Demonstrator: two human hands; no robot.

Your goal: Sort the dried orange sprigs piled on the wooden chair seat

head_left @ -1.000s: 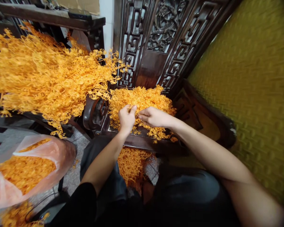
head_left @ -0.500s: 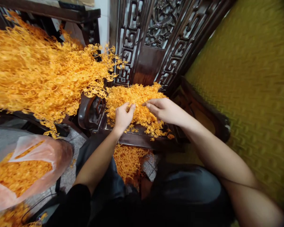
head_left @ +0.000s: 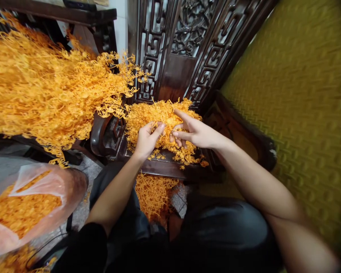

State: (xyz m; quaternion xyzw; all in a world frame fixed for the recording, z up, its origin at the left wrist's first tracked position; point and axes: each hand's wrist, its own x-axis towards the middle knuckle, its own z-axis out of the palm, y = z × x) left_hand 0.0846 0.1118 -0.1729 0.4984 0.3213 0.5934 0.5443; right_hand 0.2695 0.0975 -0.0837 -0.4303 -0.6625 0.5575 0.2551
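My left hand (head_left: pixel 148 139) is closed in a pinch on what looks like a thin orange plastic sprig (head_left: pixel 154 126), mostly hidden by the fingers. My right hand (head_left: pixel 193 131) is just to its right, with the index finger stretched out and the thumb apart. Nothing clear shows in its fingers. Both hands hover at a heap of small orange plastic pieces (head_left: pixel 142 115), which lies on the seat of a dark carved wooden chair (head_left: pixel 165 167).
At left, a large bundle of orange branching sprigs (head_left: pixel 45 91) leans over the chair's armrest (head_left: pixel 98 132). A pinkish plastic bag (head_left: pixel 71 185) of orange pieces stands on the floor. Thin orange stems (head_left: pixel 153 193) are piled below the seat. A yellow-green textured surface (head_left: pixel 301 94) rises at right.
My right hand has opened from a pinch, its index finger now stretched upward and the thumb spread away. My left hand keeps its pinch nearly in place. The view has shifted slightly.
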